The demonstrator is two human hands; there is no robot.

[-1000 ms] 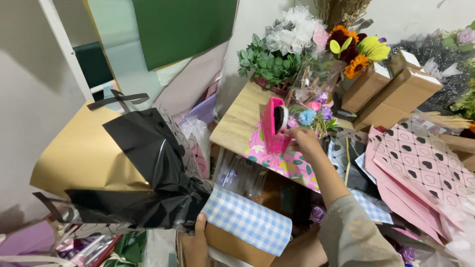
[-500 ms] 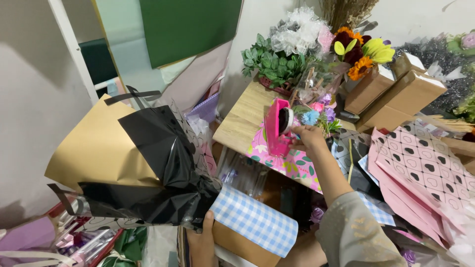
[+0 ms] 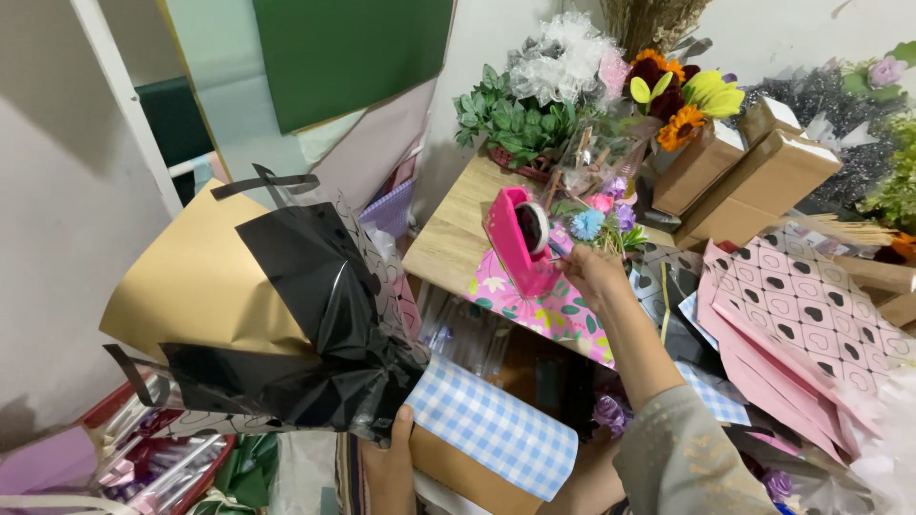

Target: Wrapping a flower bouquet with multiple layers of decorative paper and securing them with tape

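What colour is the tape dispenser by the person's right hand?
Bright pink plastic tape dispenser, touched by the right hand; head view.

Glossy black film (image 3: pixel 315 315), matt kraft paper (image 3: pixel 191 286), pink plastic tape dispenser (image 3: pixel 515 243), wood tabletop (image 3: pixel 458 238).

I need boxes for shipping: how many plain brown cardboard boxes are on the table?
2: a smaller brown cardboard box beside the flowers, and a longer brown cardboard box right of it, touching. More may be hidden.

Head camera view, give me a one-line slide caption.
Left hand grips a black-and-gold wrapped bouquet while right hand reaches the pink tape dispenser on a cluttered wooden table.
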